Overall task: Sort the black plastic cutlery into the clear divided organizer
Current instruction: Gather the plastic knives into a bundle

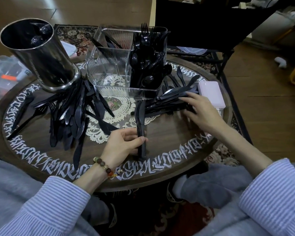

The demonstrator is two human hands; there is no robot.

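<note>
Glossy black plastic cutlery (71,114), a ribbed clear plastic organizer (109,68), a shiny metal cylinder (41,55), dark wooden round table (169,143).

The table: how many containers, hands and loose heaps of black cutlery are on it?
Containers: 2, the clear organizer and a metal cylinder.
Hands: 2, the left hand gripping a stack of knives, the right hand touching the right heap.
Loose heaps: 2, that one and the left heap.
Pink box: 1.
Total: 7.
</note>
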